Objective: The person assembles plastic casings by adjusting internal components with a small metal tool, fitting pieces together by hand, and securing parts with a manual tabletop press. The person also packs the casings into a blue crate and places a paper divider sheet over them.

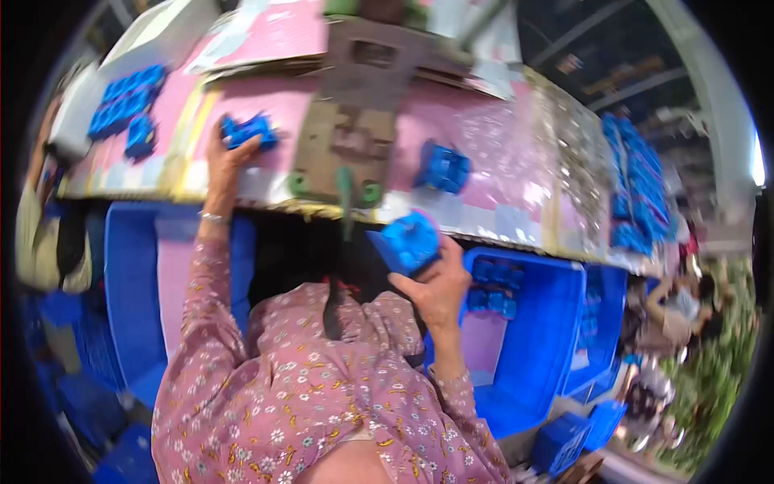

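Observation:
My left hand [226,165] is closed on a small blue plastic part [251,131] at the pink-covered table, left of a worn metal fixture [343,121]. My right hand [439,290] grips a bigger, box-like blue plastic piece [411,242] from its right side, in front of the table edge. Motion blurs this piece, and its exact kind cannot be made out. Another blue plastic piece [443,168] rests on the table to the right of the fixture, apart from both hands.
Blue parts stand in rows [127,98] at the table's left, with a single one [140,135] beside them. An open blue bin [524,347] at lower right holds several parts; another bin [133,282] is at left. More blue pieces [637,181] are stacked at far right. People [677,310] sit beyond.

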A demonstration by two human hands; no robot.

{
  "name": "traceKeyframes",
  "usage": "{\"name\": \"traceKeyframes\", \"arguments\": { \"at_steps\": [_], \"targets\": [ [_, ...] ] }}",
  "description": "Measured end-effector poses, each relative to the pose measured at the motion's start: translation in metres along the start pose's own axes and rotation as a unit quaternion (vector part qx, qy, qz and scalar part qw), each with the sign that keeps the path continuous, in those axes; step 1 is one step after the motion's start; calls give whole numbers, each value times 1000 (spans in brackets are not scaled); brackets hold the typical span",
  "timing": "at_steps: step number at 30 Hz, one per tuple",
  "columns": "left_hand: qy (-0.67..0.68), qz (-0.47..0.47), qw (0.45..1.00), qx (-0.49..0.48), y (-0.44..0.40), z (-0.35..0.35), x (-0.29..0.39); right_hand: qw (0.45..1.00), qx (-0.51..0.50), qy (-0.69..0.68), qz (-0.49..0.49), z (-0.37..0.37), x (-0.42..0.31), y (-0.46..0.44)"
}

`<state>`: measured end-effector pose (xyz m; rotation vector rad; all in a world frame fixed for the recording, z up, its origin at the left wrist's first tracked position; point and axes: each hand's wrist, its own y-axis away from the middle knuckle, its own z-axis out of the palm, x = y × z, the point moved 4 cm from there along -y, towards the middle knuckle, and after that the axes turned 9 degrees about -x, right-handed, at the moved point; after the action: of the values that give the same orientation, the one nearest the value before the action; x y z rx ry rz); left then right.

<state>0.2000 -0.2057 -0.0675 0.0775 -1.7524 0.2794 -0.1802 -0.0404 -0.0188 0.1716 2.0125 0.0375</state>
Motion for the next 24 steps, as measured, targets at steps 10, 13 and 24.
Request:
{"name": "traceKeyframes", "arguments": {
  "at_steps": [10, 13, 24],
  "targets": [
    [-37, -4, 997, -61, 66, 49, 26, 989, 102, 85, -70, -1, -5, -16],
    [66, -35, 979, -189, 116, 103, 49, 989, 105, 67, -81, 2, -20, -21],
    [69, 15, 978, -194, 121, 128, 81, 980, 121, 65, -147, 74, -33, -48]
  ]
}}
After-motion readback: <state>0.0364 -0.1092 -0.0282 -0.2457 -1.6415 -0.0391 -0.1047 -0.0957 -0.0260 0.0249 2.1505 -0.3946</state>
